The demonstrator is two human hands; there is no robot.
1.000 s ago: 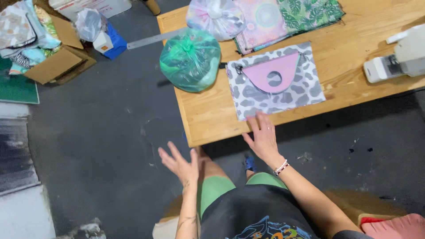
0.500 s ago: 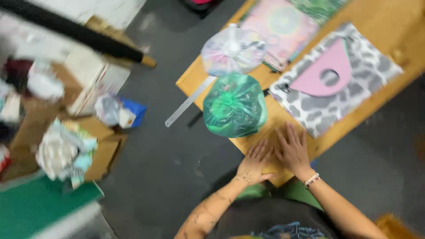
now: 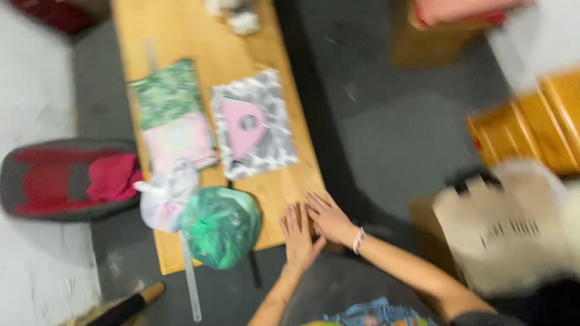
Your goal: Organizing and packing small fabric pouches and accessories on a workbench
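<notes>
Wooden table runs up the middle of the blurred head view, and both hands lie on its near corner. Going left to right: a dark chair holding red cloth stands beside the table; a pale tied bag and a green bagged bundle sit at the near edge, with a leaf-print fabric piece further up. Next comes a grey spotted fabric under a pink pattern piece. The left hand and right hand rest flat, side by side (fingers spread, gripping nothing), just beside the bundle.
</notes>
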